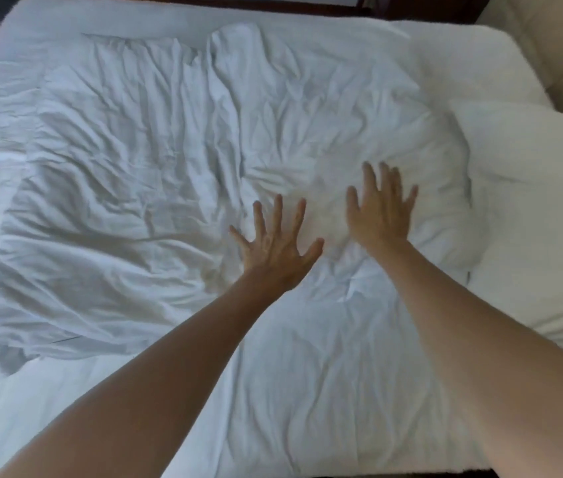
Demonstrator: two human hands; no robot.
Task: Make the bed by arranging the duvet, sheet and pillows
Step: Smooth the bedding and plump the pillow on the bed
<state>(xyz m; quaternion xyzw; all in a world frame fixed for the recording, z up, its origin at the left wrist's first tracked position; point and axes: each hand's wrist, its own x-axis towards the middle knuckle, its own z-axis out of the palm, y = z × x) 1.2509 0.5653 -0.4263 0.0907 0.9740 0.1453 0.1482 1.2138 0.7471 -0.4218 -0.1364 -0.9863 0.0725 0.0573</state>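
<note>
A white cloth duvet [156, 160] fills the centre of the frame, its matt cotton-like cover heavily creased, with sharp folds radiating across the left half. Beneath it, along the upper edge and upper right, the mattress cover [473, 53] shows a softer, slightly fuzzy matt weave with hardly a wrinkle. At right, a white pillow [535, 188] has a smooth, matt fabric case, plump and only lightly dimpled. Along the top edge of the frame, a strip of dark headboard [273, 2] looks like polished wood with a faint sheen. In the upper right corner, a beige padded surface [549, 36] appears smooth, its material unclear.
</note>
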